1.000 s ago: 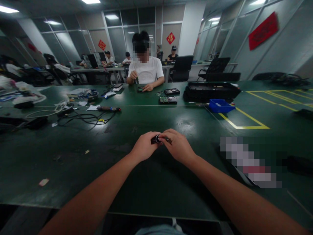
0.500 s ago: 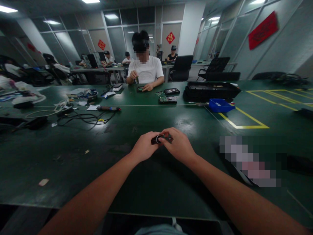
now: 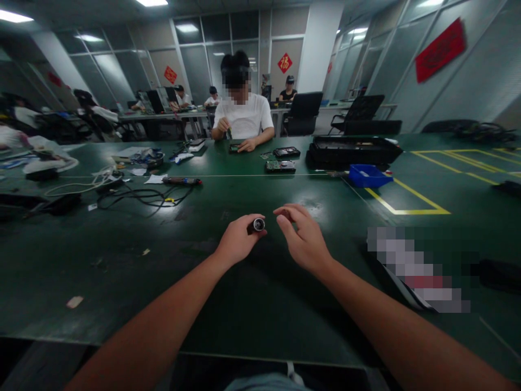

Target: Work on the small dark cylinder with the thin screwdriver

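Note:
My left hand [image 3: 238, 241] is closed round a small dark cylinder with a shiny round end [image 3: 258, 224], held just above the green table [image 3: 260, 304]. My right hand [image 3: 303, 239] hovers a short way to its right, apart from the cylinder. Its fingers are curled and its thumb and forefinger are pinched near something small that I cannot make out.
A blurred flat object [image 3: 415, 269] lies at the right. Farther back are a blue bin [image 3: 368, 175], a black case [image 3: 352, 151], hard drives [image 3: 280, 166], a screwdriver [image 3: 181, 181] and tangled cables [image 3: 138, 196]. A person in a white shirt [image 3: 243, 117] works across the table.
My hands were together on the cylinder; now the right hand has pulled away to the right, and the left hand keeps the cylinder, its shiny end showing.

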Action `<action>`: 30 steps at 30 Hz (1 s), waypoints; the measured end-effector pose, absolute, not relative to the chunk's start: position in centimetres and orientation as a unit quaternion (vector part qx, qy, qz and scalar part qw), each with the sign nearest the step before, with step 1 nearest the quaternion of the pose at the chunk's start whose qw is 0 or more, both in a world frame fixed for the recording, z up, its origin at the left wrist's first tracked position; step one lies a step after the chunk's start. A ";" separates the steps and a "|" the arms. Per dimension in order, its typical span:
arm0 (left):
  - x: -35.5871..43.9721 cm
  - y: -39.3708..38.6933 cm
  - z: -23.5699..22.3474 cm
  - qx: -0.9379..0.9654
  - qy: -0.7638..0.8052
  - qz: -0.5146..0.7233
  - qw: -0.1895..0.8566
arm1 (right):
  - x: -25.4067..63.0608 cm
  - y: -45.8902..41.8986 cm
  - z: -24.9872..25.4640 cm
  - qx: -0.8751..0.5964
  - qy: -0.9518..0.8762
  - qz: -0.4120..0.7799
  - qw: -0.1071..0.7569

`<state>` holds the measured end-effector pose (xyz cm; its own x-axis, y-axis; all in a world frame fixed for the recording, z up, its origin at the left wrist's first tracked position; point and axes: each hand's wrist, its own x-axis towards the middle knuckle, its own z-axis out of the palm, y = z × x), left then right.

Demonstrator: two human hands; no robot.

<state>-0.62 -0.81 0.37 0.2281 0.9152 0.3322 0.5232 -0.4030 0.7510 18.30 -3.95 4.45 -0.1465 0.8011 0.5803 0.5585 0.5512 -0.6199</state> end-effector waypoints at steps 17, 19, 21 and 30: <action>-0.8 -0.6 0.4 0.732 0.493 0.400 0.248 | 18.2 -4.3 3.9 -0.461 -0.671 0.149 0.562; -0.8 -0.7 0.4 0.734 0.491 0.400 0.245 | 18.3 -4.3 4.1 -0.473 -0.677 0.132 0.548; -0.8 -0.7 0.4 0.735 0.492 0.399 0.242 | 18.3 -4.2 4.2 -0.485 -0.678 0.119 0.539; -0.8 -0.6 0.5 0.737 0.495 0.395 0.236 | 18.4 -3.8 4.1 -0.508 -0.657 0.107 0.547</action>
